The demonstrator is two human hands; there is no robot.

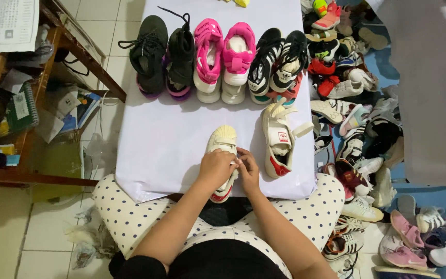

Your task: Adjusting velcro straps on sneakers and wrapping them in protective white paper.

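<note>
A small cream-white shoe with a red heel [222,140] lies toe-away on the white sheet [171,139] in front of me. My left hand [214,169] covers its middle and grips it. My right hand [247,168] pinches at the same shoe's strap area from the right side. Its matching shoe [278,142] lies to the right, on its side, straps undone. Behind them stand three pairs in a row: black shoes [164,56], pink shoes [224,54] and black-and-white striped shoes [278,61].
A big heap of mixed shoes [357,103] fills the floor at the right. A wooden shelf [21,103] with books and papers stands at the left. A grey cloth [429,88] hangs at the right. My polka-dot knees [125,212] frame the sheet's near edge.
</note>
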